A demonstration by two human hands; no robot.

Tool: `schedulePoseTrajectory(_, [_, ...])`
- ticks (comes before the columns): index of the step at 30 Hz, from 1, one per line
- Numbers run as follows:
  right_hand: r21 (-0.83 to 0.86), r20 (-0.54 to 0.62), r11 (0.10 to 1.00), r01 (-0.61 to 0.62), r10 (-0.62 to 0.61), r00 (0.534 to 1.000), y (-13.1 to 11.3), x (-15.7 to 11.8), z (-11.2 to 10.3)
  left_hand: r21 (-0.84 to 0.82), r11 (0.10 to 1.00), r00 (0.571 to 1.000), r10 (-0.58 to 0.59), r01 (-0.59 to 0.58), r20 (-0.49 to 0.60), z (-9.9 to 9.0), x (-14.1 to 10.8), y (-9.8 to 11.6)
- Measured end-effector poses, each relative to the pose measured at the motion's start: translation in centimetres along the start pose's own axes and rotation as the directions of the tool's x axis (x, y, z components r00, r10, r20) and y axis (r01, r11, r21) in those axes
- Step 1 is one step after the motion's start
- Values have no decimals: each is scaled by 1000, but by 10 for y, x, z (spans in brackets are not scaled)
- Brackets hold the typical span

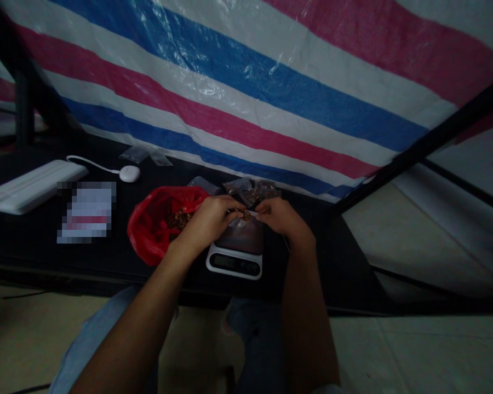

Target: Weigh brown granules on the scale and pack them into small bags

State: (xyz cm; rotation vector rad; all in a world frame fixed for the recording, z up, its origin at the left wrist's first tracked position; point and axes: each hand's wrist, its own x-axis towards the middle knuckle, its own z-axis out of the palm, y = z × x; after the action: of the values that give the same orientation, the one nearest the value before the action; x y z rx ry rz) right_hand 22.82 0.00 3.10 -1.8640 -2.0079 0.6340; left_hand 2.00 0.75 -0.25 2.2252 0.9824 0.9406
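Above a small digital scale (234, 262) with a white front and a dark display, my two hands meet. My left hand (213, 219) is closed, its fingertips pinching some small brown dried pieces (245, 215). Facing it, my right hand (280, 216) is also closed, on the edge of what looks like a small clear plastic bag (252, 213). The dim light hides the exact grip. Beside my left wrist stands an open red plastic bag (145, 219) with more brown pieces (178, 218) inside, partly covered by my forearm.
Clear bags with brown contents (263, 191) lie behind my hands. Flat clear bags (135, 154) rest farther left, near a white puck on a cable (129, 173), a white box-shaped device (36, 186) and a blurred packet (90, 210). Striped sheeting (230, 120) walls the black table's (312, 273) back.
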Motion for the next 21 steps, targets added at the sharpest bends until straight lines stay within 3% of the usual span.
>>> schedulePoseTrajectory(3, [6, 43, 1000, 14, -14, 999, 6, 4, 6, -8, 999, 999, 34, -34, -7, 3, 1, 3])
schedulePoseTrajectory(6, [76, -7, 997, 35, -34, 999, 5, 1, 1, -2, 1000, 1000, 28, -28, 2, 5, 1, 4])
schedulePoseTrajectory(10, [206, -83, 964, 167, -153, 985, -6, -7, -9, 34, 999, 999, 26, -26, 21, 6, 1, 2])
schedulePoseTrajectory(14, [253, -51, 934, 251, -246, 968, -18, -8, -5, 66, 998, 999, 1, -4, 43, 5, 0, 2])
schedulePoseTrajectory(21, [204, -71, 955, 217, -206, 976, -18, -12, -11, 31, 997, 997, -76, 75, 10, 2, -4, 6])
